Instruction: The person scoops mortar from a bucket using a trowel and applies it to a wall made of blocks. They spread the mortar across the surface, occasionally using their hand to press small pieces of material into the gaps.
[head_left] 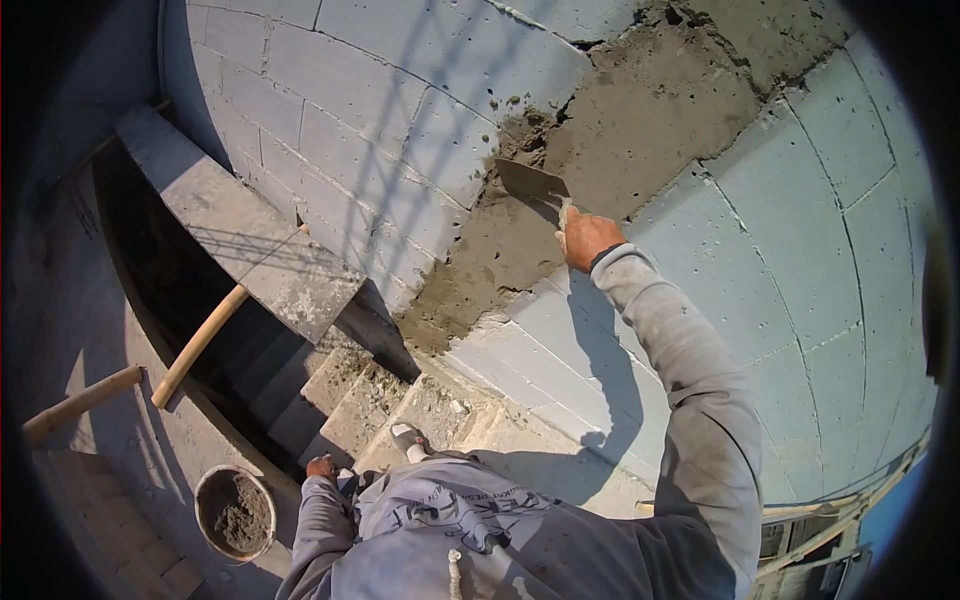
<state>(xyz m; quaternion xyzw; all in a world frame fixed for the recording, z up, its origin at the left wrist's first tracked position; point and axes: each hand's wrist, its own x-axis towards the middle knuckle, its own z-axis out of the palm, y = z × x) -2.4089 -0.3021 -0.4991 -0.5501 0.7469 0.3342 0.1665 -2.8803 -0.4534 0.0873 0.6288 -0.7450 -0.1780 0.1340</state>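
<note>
My right hand (590, 240) is closed around the handle of a trowel (532, 181). The trowel's flat metal blade lies against or just over a band of wet grey mortar (640, 120) running diagonally across the block wall (350, 90). Rough, crumbly mortar shows along the band's upper edge beside the blade. My left hand (320, 467) is low at my side, near the steps; its fingers are too small and partly hidden to make out. Left of that hand stands a bucket (236, 512) with mortar in it.
Concrete steps (350, 395) with rubble descend beside my feet into a dark stairwell. A wide board (230, 220) and wooden poles (200, 345) cross over it. Stacked bricks (120, 530) lie at the lower left. Wooden scaffolding (840, 535) shows at lower right.
</note>
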